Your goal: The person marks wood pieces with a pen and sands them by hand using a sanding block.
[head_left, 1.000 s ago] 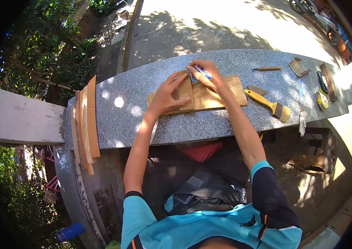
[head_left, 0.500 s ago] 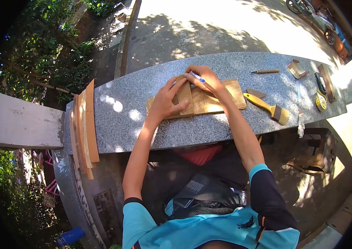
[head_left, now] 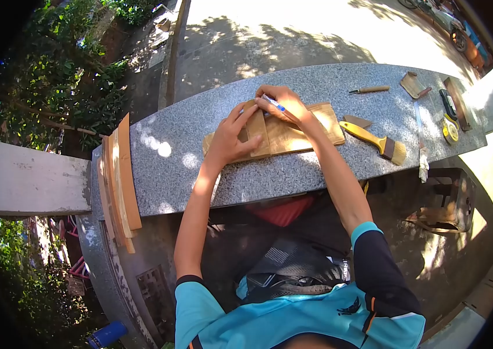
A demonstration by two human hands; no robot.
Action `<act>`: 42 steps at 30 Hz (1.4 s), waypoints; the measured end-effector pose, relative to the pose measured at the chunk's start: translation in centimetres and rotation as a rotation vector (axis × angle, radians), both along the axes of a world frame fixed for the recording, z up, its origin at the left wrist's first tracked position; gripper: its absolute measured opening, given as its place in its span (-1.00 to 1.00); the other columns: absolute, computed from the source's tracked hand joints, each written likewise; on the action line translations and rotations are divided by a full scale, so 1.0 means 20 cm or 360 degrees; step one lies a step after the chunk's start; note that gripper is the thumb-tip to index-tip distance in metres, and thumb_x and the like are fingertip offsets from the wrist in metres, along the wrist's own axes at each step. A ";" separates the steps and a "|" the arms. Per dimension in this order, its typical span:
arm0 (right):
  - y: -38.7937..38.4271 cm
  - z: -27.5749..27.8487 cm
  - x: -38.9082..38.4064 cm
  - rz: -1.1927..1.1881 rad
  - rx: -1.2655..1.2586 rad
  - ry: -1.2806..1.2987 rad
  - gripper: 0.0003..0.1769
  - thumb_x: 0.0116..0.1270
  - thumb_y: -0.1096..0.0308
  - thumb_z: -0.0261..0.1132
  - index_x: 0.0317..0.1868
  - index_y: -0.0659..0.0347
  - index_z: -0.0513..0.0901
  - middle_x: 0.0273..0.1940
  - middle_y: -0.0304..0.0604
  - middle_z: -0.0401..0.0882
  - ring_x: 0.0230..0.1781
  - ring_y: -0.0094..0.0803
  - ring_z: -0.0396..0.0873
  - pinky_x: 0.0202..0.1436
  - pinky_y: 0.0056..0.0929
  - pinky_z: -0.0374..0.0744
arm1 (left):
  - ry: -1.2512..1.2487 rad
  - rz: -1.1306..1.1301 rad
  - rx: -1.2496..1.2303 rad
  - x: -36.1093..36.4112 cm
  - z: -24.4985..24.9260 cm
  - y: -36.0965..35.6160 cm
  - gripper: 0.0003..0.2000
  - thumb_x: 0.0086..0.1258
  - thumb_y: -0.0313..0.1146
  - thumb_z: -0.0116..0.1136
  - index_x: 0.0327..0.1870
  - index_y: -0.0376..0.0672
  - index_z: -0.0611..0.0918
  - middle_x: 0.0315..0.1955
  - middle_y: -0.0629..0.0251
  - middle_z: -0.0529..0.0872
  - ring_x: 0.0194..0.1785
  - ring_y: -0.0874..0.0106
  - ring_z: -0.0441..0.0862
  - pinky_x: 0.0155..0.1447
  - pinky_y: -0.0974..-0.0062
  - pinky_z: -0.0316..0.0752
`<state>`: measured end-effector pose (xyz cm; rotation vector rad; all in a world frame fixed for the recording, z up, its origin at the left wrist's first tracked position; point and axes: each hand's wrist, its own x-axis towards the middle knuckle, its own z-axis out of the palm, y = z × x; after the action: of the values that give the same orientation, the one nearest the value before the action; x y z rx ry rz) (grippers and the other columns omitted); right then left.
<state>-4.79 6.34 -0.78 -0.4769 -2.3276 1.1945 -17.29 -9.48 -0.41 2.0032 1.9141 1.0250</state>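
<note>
A flat wooden board lies on the grey granite tabletop. Across its left half rests a smaller wooden piece. My left hand grips this piece, fingers at its far end and thumb along its near part. Pinched in my right hand is a pen with a blue end, held beside the piece's far edge. The pen's tip is hidden by my fingers.
Right of the board lie a yellow-handled brush, a wooden-handled tool, a tape measure and a curved wooden scrap. Several wooden strips stick out over the left edge. A plastic stool stands below at right.
The camera view has shifted slightly. My right hand and the pen have moved a little along the far edge of the small wooden piece; my left hand keeps its hold.
</note>
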 end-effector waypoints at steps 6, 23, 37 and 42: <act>-0.01 0.04 0.02 0.0019 -0.0115 -0.0049 -0.64 0.28 0.08 0.12 -0.20 0.23 0.55 -0.33 -0.01 0.59 -0.31 -0.21 0.56 -0.20 -0.31 0.46 | -0.0137 -0.0009 0.0010 0.01 0.02 0.01 -0.37 0.03 -0.13 0.26 0.21 -0.06 0.42 0.17 0.06 0.38 0.15 0.07 0.43 0.16 0.25 0.37; -0.01 0.03 0.02 0.0048 -0.0048 -0.0031 -0.60 0.28 -0.01 0.09 -0.14 0.14 0.57 -0.33 0.03 0.61 -0.25 -0.05 0.58 -0.17 -0.19 0.48 | -0.0299 -0.0006 -0.0040 -0.01 0.03 0.01 -0.39 0.02 -0.18 0.32 0.17 -0.08 0.47 0.17 0.12 0.39 0.18 0.16 0.41 0.20 0.33 0.35; -0.04 0.03 0.04 -0.0002 -0.0064 0.0022 -0.62 0.32 0.05 0.11 -0.18 0.24 0.53 -0.39 -0.04 0.56 -0.40 -0.30 0.50 -0.26 -0.36 0.45 | -0.0403 0.0007 -0.0158 -0.01 0.04 0.01 -0.41 0.09 -0.18 0.29 0.21 -0.04 0.44 0.22 0.17 0.35 0.24 0.21 0.36 0.25 0.36 0.30; -0.03 0.03 0.03 -0.0008 -0.0001 -0.0004 -0.62 0.32 0.06 0.10 -0.18 0.26 0.52 -0.36 -0.04 0.56 -0.36 -0.29 0.51 -0.25 -0.36 0.45 | -0.0394 -0.0041 -0.0196 0.00 0.07 0.00 -0.40 0.11 -0.24 0.27 0.24 -0.07 0.40 0.24 0.14 0.33 0.28 0.24 0.30 0.32 0.36 0.20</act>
<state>-4.15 5.68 -0.21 -0.4846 -2.3267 1.1931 -17.21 -9.48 1.01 1.7401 1.7715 1.0652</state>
